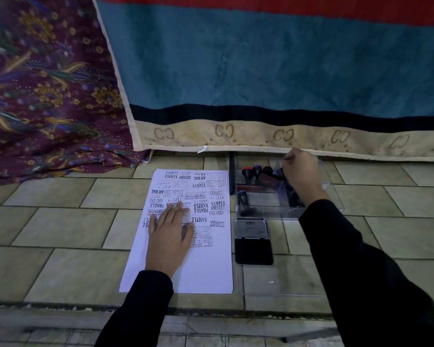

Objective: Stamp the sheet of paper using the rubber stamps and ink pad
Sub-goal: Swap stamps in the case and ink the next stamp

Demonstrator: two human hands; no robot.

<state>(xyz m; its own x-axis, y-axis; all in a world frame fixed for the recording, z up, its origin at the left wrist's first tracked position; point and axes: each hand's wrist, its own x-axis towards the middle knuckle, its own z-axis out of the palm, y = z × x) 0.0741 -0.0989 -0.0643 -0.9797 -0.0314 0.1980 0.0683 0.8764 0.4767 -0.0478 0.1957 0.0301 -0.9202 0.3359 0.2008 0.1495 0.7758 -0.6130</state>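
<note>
A white sheet of paper (206,266) lies on the tiled floor, its upper half covered with black stamp prints. My left hand (169,234) rests flat on the sheet, fingers spread. To the right stands a clear plastic box (261,214) holding several rubber stamps (257,171), one of them lying near its front left (243,200). My right hand (302,174) reaches into the back of the box with curled fingers; what it grips is hidden. An open ink pad (253,251) sits in front of the box, its lid (252,227) folded back.
A blue and red blanket (261,71) hangs right behind the box. Purple patterned cloth (35,96) is heaped at the left. A clear flat lid (286,284) lies on the tiles in front of the ink pad. A step edge (211,311) runs along the front.
</note>
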